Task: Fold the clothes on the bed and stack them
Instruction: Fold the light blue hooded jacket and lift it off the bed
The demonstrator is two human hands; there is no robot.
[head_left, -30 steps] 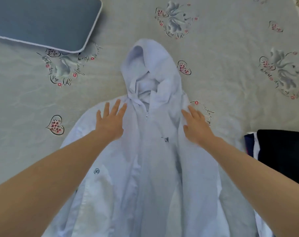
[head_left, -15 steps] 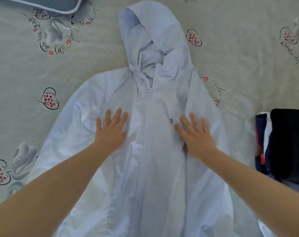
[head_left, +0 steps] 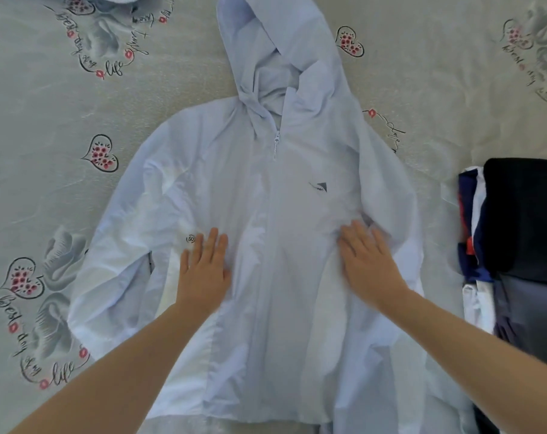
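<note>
A pale blue hooded jacket [head_left: 275, 214] lies spread front-up on the bed sheet [head_left: 46, 189], which is printed with hearts and roses. Its zip is closed and its hood points away from the person. The left hand [head_left: 204, 270] and the right hand [head_left: 367, 261] rest flat on the jacket's front, either side of the zip. A stack of folded clothes [head_left: 522, 233] sits at the right edge.

A pale lavender-white zip-up hooded jacket [head_left: 275, 214] lies flat, front up, on the bed, hood far, sleeves spread. Right of it sits a stack of folded dark clothes [head_left: 516, 245].
</note>
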